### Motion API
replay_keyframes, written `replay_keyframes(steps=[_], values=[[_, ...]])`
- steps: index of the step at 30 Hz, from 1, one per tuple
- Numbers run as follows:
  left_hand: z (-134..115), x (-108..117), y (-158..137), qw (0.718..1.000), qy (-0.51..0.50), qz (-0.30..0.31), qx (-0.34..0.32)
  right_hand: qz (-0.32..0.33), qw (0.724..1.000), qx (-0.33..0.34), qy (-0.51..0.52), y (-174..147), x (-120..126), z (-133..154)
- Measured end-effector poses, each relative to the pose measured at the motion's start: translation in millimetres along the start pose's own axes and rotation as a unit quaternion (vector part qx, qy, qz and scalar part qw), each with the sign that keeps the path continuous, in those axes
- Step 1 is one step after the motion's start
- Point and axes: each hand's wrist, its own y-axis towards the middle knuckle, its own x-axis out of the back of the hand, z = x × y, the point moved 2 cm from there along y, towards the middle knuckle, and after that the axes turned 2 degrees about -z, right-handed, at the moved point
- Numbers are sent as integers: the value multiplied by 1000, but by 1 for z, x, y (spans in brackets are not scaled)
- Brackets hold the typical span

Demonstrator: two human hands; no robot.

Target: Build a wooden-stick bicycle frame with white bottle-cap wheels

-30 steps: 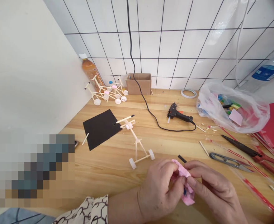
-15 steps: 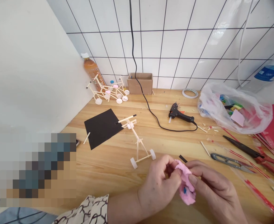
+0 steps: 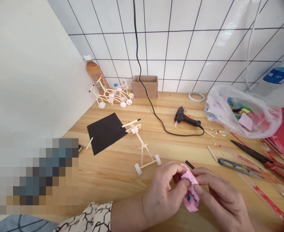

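Between my two hands is a soft, uneven lump of pink modelling clay (image 3: 191, 203) with a blue spot in a hollow. My left hand (image 3: 169, 190) pinches its left side with thumb and bent fingers. From the right, my right hand (image 3: 220, 193) grips the clay's edge between thumb and forefinger. A small tricycle frame of wooden sticks (image 3: 142, 141) with white wheels stands just beyond my left hand. Behind my fingers a short black strip (image 3: 189, 164) lies on the wooden table (image 3: 103, 180).
Black card (image 3: 105, 135), a glue gun (image 3: 187, 118) with its cord, and a tape roll (image 3: 196, 96) lie farther back. Right are thread snips (image 3: 238, 168), scissors (image 3: 253, 153) and a plastic bag (image 3: 265, 129) of coloured pieces. Finished-looking stick models (image 3: 110, 95), a bottle (image 3: 93, 69) and a cardboard box (image 3: 145, 88) stand behind.
The pink clay has shifted slightly left and turned a little between my fingers, with its blue spot now more shaded. Both hands keep their pinch; the table items stay put.
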Motion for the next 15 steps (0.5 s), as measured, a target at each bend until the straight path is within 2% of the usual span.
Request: replay_keyframes(steps=[2,4,7,9,11,15], values=[[0,-1,-1,1000,4,0,15,1,999,-21,27,0,-1,1],[2,-2,-1,997,-16,-2,73,0,997,-46,63,1,-2,2],[4,-4,0,978,-106,3,180,-10,988,-93,122,3,-2,1],[5,-5,1,960,-176,4,219,-19,978,-127,162,3,-3,-2],[4,-4,2,952,-208,1,224,-30,971,-152,184,4,-3,-5],[2,0,3,973,-148,-7,177,-42,974,-143,168,5,-1,-8]])
